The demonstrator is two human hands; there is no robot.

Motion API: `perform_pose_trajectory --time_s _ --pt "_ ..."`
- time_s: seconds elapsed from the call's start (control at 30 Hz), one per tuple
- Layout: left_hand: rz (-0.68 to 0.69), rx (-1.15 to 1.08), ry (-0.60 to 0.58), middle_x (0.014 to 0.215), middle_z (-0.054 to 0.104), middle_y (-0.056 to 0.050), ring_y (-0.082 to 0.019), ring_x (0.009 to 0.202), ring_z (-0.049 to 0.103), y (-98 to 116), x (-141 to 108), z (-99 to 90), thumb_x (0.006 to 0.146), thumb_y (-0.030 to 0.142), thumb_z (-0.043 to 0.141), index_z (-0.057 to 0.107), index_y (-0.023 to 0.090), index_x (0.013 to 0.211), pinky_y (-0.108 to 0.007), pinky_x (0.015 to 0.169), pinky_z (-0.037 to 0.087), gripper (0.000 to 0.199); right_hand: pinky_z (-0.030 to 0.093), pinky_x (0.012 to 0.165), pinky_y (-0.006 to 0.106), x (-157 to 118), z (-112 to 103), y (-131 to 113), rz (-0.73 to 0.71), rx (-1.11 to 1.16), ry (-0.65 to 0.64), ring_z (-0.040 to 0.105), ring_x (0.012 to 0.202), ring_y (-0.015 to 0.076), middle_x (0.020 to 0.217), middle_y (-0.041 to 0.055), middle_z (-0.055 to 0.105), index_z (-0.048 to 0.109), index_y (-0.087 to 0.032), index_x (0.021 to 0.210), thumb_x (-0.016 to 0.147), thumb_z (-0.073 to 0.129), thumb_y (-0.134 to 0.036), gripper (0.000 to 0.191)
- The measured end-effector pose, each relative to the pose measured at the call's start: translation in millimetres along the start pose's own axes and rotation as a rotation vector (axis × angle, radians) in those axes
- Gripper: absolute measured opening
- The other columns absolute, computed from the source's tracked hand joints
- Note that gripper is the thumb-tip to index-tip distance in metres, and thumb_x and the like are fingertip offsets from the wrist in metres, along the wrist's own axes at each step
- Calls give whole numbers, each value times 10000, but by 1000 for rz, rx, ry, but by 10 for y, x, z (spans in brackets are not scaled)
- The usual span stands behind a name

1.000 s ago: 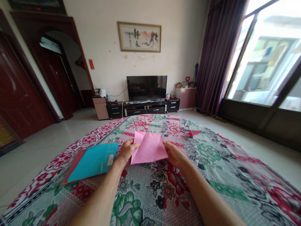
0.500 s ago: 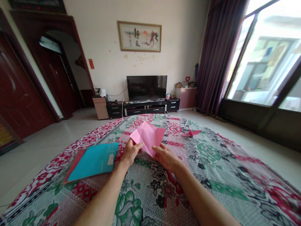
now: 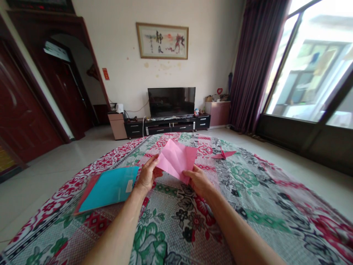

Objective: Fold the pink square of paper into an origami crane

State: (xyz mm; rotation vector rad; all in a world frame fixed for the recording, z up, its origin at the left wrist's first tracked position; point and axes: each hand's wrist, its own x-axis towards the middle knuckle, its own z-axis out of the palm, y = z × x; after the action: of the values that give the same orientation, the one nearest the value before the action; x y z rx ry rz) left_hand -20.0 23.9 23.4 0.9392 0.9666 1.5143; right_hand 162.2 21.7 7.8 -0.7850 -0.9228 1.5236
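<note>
the left hand (image 3: pixel 148 175), reaching in from seven o'clock, pinched the left corner of the creased pink paper (image 3: pixel 177 160) between thumb and fingers; the right hand (image 3: pixel 199 179), from five o'clock, pinched its lower right edge, thumb on top. the paper was at the centre, above the patterned cloth (image 3: pixel 165 198), and a clear sleeve (image 3: pixel 129 186) holding blue sheets (image 3: pixel 107 189) lay toward eight o'clock.

A round-edged counter (image 3: pixel 190 135) is bearing a tablecloth (image 3: pixel 248 217) patterned with red, green and black flowers. Toward ten o'clock, a clear packet of coloured paper (image 3: pixel 110 187) is lying flat, showing turquoise on top, red along its left and a white label. Toward one o'clock, a reddish-pink paper crane (image 3: pixel 224 155) is resting, spreading its wings.
</note>
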Motion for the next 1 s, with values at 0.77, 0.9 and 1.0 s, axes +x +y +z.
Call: perform_pose_trajectory --time_s 0.77,0.9,1.0 --pt "-98 10 -274 723 694 -25 -159 625 621 -23 -69 6 568 182 659 648 131 941 -243 580 449 377 502 445 195 46 -114 -52 96 196 58 522 487 74 587 -53 552 538 -174 727 609 680 -139 188" --pt "-97 12 -263 727 694 -34 -164 629 622 -23 -81 16 567 185 665 633 121 984 -242 574 449 423 522 481 201 47 -124 -53 97 216 33 549 520 78 631 -45 581 544 -171 743 613 672 -137 186" --pt "-94 18 -252 724 694 -37 -168 634 623 -27 -82 14 563 181 666 632 117 990 -242 572 449 433 531 510 210 38 -115 -62 109 208 25 556 537 80 649 -41 592 550 -172 752 609 660 -130 185"
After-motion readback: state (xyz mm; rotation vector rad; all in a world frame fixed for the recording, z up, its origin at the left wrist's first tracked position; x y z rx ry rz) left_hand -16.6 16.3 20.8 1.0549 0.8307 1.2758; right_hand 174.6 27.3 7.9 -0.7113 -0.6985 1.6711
